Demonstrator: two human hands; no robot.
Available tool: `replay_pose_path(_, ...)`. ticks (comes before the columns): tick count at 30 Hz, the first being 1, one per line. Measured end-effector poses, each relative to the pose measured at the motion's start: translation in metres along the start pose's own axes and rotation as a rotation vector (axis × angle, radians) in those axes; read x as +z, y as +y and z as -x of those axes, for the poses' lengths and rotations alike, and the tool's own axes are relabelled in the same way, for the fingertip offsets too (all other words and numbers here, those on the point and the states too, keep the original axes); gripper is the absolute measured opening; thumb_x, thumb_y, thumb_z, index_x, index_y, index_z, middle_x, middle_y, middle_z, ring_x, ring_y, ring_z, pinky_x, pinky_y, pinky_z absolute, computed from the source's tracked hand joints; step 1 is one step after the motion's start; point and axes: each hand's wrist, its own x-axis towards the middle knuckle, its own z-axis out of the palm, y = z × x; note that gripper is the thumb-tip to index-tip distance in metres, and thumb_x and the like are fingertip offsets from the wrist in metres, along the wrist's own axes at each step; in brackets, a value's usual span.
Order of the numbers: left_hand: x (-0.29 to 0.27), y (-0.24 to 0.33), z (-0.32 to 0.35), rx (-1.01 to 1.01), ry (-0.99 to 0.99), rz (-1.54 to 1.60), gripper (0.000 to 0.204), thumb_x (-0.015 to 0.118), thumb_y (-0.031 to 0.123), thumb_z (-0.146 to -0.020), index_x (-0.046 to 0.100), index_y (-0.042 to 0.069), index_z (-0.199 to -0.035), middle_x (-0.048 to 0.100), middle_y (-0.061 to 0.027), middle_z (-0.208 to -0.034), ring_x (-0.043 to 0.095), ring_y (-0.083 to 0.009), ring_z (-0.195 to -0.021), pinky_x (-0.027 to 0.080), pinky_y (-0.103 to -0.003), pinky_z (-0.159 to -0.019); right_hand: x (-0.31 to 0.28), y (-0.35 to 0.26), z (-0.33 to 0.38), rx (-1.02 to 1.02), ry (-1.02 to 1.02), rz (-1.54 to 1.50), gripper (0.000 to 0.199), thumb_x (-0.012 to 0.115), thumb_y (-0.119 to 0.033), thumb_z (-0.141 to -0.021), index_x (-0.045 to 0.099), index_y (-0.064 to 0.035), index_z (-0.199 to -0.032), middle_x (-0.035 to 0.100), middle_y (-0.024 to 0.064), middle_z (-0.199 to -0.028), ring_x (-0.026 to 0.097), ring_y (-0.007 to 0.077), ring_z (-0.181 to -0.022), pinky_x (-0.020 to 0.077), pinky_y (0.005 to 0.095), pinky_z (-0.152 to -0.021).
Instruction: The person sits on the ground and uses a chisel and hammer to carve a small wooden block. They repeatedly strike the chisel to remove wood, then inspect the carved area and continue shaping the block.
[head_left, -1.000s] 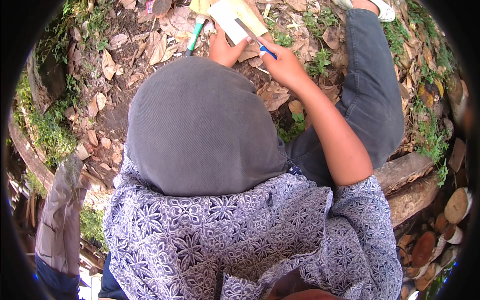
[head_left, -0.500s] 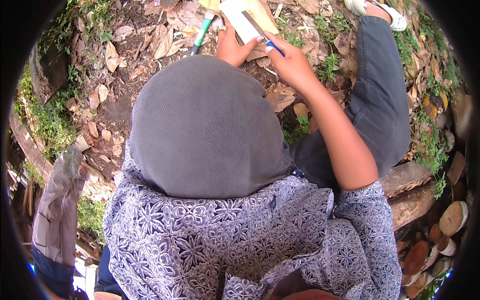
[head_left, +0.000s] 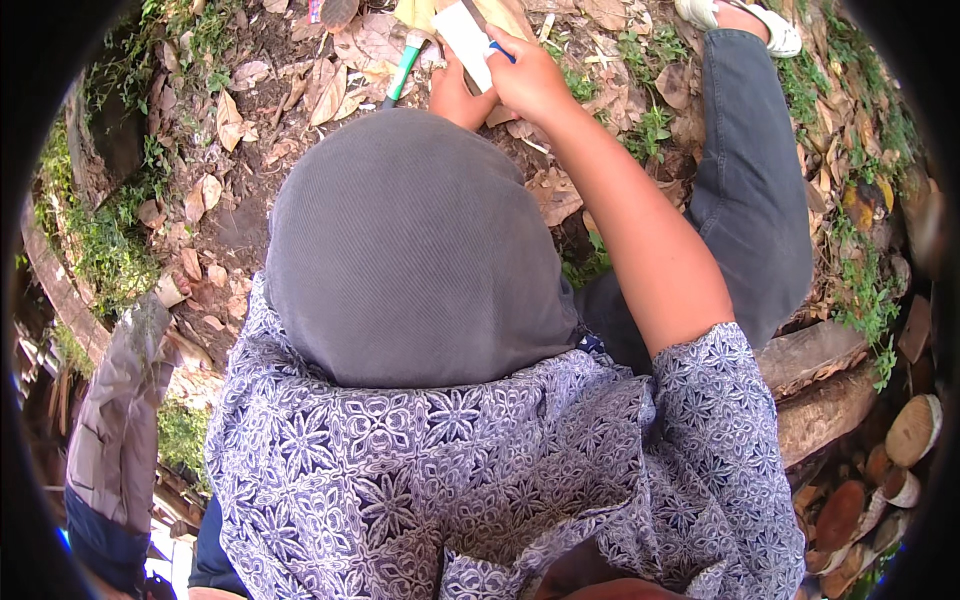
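Observation:
My left hand (head_left: 458,98) grips the near left side of a pale, flat-faced block (head_left: 463,40) at the top of the view; my knee partly hides this hand. Closed round the blue handle of a tool (head_left: 502,51) is my right hand (head_left: 530,82). The tool's long dark flat blade lies along the block's right edge and runs toward the upper rim; its exact kind is unclear. Just left of my left hand, a hammer (head_left: 403,68) with a green and black handle rests on the ground. Yellowish wood (head_left: 510,18) shows behind the block.
Dry leaves (head_left: 327,92) and small green plants (head_left: 650,135) cover the soil. My bent knee (head_left: 415,240) fills the middle. Split logs (head_left: 815,410) lie at the right, with cut log ends (head_left: 912,430) beyond. Another person's trouser leg (head_left: 118,420) appears at the left.
My right hand has pushed the blue-handled tool forward and left along the block, so less of its blade shows. My right forearm has followed. The left hand keeps its hold.

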Motion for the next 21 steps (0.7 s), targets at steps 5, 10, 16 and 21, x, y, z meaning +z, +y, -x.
replay_pose_path(5,0.004,-0.011,-0.006,0.093,-0.006,0.106,0.084,0.08,0.037,-0.086,0.041,-0.003,-0.148,0.067,-0.0248,-0.12,0.067,-0.0361,-0.112,0.052,-0.044,-0.097,-0.03,0.006,0.019,-0.016,-0.016,0.12,0.05,0.055,-0.023,-0.1,0.055,-0.0235,-0.15,0.073,0.0119,-0.099,0.07,0.0182,-0.08,0.0563,0.034,-0.075)
replay_pose_path(10,0.002,-0.003,0.001,0.032,-0.021,0.068,0.078,0.081,0.041,-0.088,0.047,-0.002,-0.144,0.066,-0.0232,-0.121,0.066,-0.0326,-0.114,0.052,-0.043,-0.098,-0.055,0.038,0.069,0.055,-0.068,0.099,0.048,0.056,-0.026,-0.101,0.056,-0.0194,-0.15,0.067,0.0166,-0.134,0.068,0.0242,-0.115,0.0506,0.036,-0.1)
replay_pose_path(16,0.003,-0.005,-0.005,0.086,-0.03,0.1,0.081,0.079,0.038,-0.089,0.04,-0.003,-0.147,0.062,-0.0244,-0.129,0.065,-0.0329,-0.118,0.051,-0.042,-0.101,-0.055,0.03,0.085,0.192,-0.081,0.008,0.054,0.049,-0.022,-0.102,0.046,-0.0239,-0.156,0.06,0.0029,-0.094,0.053,0.0104,-0.071,0.0425,0.028,-0.06)
replay_pose_path(21,-0.007,0.008,-0.006,0.072,-0.108,0.272,0.084,0.079,0.037,-0.089,0.036,-0.006,-0.147,0.062,-0.0247,-0.131,0.065,-0.0324,-0.12,0.051,-0.041,-0.103,-0.05,0.015,0.091,0.256,-0.078,-0.088,0.059,0.045,-0.018,-0.101,0.042,-0.024,-0.159,0.062,-0.0002,-0.084,0.052,0.0071,-0.056,0.0416,0.0251,-0.046)
